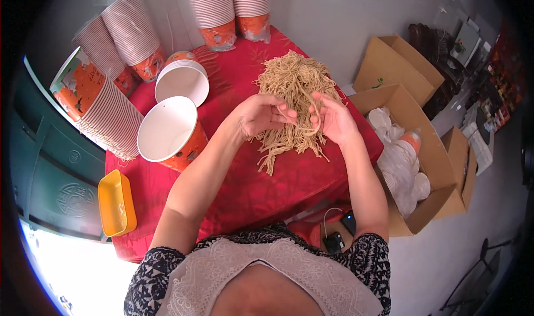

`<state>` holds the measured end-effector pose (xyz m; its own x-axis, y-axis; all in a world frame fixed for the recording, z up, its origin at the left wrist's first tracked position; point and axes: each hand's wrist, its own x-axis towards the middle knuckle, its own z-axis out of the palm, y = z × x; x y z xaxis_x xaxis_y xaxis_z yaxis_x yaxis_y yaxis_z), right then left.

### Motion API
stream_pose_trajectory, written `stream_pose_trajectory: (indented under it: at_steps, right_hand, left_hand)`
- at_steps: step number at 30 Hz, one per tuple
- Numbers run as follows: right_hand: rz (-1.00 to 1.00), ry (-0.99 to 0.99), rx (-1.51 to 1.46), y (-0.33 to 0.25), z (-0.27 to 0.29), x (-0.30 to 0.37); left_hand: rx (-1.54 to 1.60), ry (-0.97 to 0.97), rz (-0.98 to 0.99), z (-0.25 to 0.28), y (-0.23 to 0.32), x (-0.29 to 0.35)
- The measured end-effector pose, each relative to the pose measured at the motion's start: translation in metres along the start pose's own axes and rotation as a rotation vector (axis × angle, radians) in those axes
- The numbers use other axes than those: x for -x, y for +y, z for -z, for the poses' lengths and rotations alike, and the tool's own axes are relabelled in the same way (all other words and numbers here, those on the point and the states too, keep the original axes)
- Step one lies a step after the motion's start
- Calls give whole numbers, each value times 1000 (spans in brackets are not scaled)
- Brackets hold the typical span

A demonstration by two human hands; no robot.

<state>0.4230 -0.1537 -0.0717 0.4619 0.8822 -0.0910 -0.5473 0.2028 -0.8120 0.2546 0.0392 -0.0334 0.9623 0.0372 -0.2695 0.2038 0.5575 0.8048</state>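
A heap of tangled beige cords (295,74) lies on the red-clothed table, with loose ends trailing toward me. Just over its near part, I hold one looped cord (305,131) between my two hands. My left hand (261,115) has its fingers curled and pinched on one end of the loop. My right hand (335,121) faces it, thumb and fingers closed on the other side. Some fingertips overlap the cord, so the exact grip is partly hidden. A white-lined orange paper bucket (168,129) stands left of my left forearm, apart from it.
Tall stacks of paper buckets (130,32) line the table's back and left. More buckets (186,82) lie tipped behind the near one. A yellow plastic tray (118,205) sits at the left edge. Right of the table, an open cardboard box (439,166) holds wrapped white items.
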Motion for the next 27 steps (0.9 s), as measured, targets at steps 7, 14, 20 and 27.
stream_pose_trajectory:
  at_steps: [7, 14, 20, 27]
  right_hand:
    - [62, -362, 8, 1, 6, 50]
    - [169, -103, 71, -12, 26, 70]
    - [100, -97, 157, -8, 32, 77]
    - [724, 532, 1671, 14, -2, 77]
  left_hand:
    - [51, -289, -253, -9, -5, 29]
    - [-65, -321, -218, -54, -21, 53]
    - [-183, -450, -27, -48, -25, 72]
    - [-1262, -577, -4, -54, -25, 104]
